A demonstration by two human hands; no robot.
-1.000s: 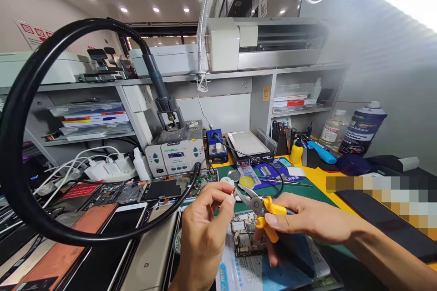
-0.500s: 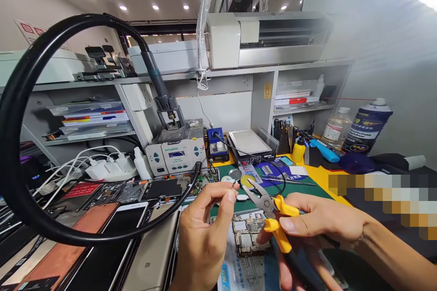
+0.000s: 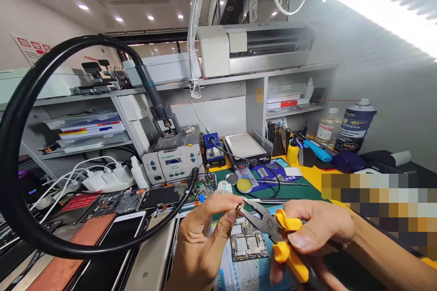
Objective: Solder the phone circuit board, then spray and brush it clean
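Note:
Thumb and forefinger of my left hand (image 3: pixel 208 236) pinch a tiny dark piece (image 3: pixel 238 207), too small to make out. My right hand (image 3: pixel 314 232) is wrapped round the yellow handles of a pair of pliers (image 3: pixel 268 224). The plier jaws are parted and their tips reach the fingertips of my left hand, around the tiny piece. Beneath both hands a phone circuit board (image 3: pixel 251 245) lies on a blue and white sheet (image 3: pixel 254 275), partly covered by the pliers.
Several phones (image 3: pixel 102 250) lie at left under a looping black hose (image 3: pixel 17 195). Behind stand a hot-air station (image 3: pixel 174 163), a soldering iron unit (image 3: pixel 214 150) and a flat heating plate (image 3: pixel 246 144). A spray can (image 3: pixel 355 125) and a clear bottle (image 3: pixel 327 126) are at right.
The pliers have moved to the tiny piece at my left fingertips, their jaws less widely parted. The camera view has shifted, with the lamp showing more.

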